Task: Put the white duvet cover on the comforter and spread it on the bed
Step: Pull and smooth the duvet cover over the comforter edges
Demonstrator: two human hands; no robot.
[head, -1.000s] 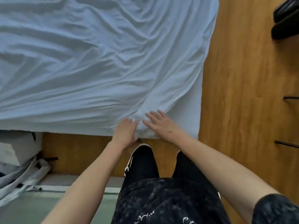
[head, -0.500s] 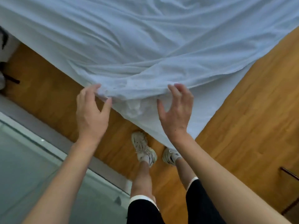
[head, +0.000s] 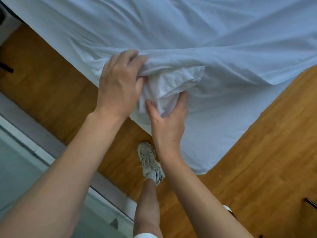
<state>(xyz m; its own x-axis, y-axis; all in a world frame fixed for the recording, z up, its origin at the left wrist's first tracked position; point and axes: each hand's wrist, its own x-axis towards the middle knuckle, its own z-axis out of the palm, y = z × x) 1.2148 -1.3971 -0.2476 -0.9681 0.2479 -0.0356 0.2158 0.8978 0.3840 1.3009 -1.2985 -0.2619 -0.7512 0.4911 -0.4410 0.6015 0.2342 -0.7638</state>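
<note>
The white duvet cover (head: 171, 31) lies wrinkled across the bed and fills the upper part of the view. Its near corner (head: 171, 85) is bunched into a crumpled lump at the bed's edge. My left hand (head: 120, 81) grips the upper left side of that bunch, fingers curled into the fabric. My right hand (head: 168, 117) holds the bunch from below, thumb on the left and fingers wrapped under the cloth. More white fabric (head: 214, 134) hangs down over the bed's corner toward the floor. The comforter itself is not visible apart from the cover.
Wooden floor (head: 257, 160) runs along the bed's near and right sides. My foot in a pale sneaker (head: 151, 162) stands close to the bed. A grey threshold strip (head: 34, 133) and pale floor lie at the lower left. Dark objects sit at the far left edge.
Both hands were open over the cover's edge half a second ago; now they have closed on the gathered corner, drawn together around a crumpled bunch.
</note>
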